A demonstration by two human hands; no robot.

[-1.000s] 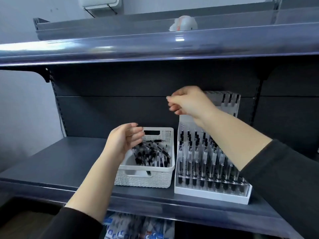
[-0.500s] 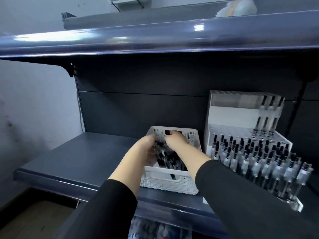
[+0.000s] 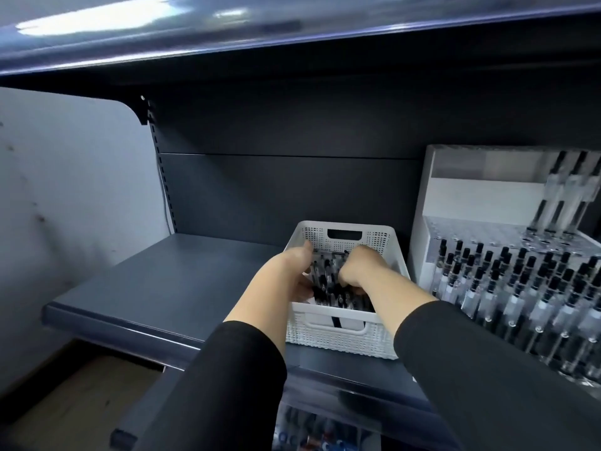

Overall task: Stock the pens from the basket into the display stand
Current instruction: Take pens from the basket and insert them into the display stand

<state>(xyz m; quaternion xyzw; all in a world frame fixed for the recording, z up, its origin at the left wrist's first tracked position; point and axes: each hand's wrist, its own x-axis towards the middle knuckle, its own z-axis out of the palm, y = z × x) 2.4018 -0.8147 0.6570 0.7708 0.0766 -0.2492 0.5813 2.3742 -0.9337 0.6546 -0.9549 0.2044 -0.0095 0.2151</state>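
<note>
A white perforated basket (image 3: 344, 236) stands on the dark shelf and holds a pile of black-and-clear pens (image 3: 328, 283). Both my hands are down inside it. My left hand (image 3: 287, 271) is at the pile's left side, thumb over the pens and fingers curled under them. My right hand (image 3: 361, 268) is fisted over the pile's right side, its fingertips hidden among the pens. To the right stands the white and clear display stand (image 3: 468, 196), with several rows of pens (image 3: 520, 288) upright in its lower tiers and three pens (image 3: 567, 196) on the upper tier.
The dark shelf (image 3: 169, 281) stretches bare to the left of the basket, ending at a grey wall (image 3: 65, 196). An upper shelf (image 3: 227, 43) overhangs close above. Packaged goods (image 3: 312, 441) show on the level below.
My right hand came down from the top of the stand into the basket. My left hand dropped from above the basket into the pens. The view shifted left and closer.
</note>
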